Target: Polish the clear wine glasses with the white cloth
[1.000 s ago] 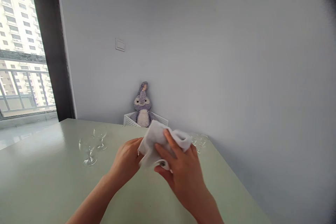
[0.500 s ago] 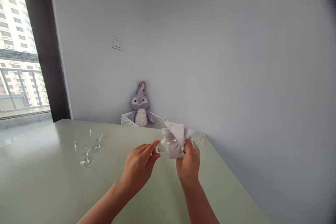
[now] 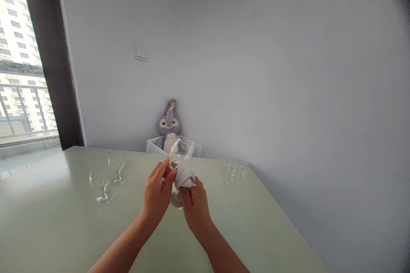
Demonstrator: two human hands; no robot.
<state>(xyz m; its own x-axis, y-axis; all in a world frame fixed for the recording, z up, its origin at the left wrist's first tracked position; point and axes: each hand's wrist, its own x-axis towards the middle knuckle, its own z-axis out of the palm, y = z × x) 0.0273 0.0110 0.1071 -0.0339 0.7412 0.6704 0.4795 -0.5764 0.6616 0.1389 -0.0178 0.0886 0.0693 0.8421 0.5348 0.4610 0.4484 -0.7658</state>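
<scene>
A clear stemmed glass [image 3: 181, 150] is held up over the table, its bowl tilted up and away to the right. My left hand [image 3: 157, 187] is closed on it from the left, fingers near the bottom of the bowl. A white cloth [image 3: 185, 175] is wrapped about the stem below the bowl. My right hand [image 3: 196, 204] is closed on this cloth, low on the glass near its foot. The fingertips of my right hand are partly hidden by the cloth.
Two stemmed glasses [image 3: 103, 183] stand upright on the pale green table [image 3: 250, 230] at left. Two smaller glasses [image 3: 240, 171] stand near its far right corner. Behind the table, a plush toy [image 3: 169, 124] sits in a white perforated basket [image 3: 155, 146] against the wall.
Both hands have moved left with the glass, which has turned from lying sideways to bowl up. The cloth has gone from the bowl to the stem. The small glasses at right are now uncovered.
</scene>
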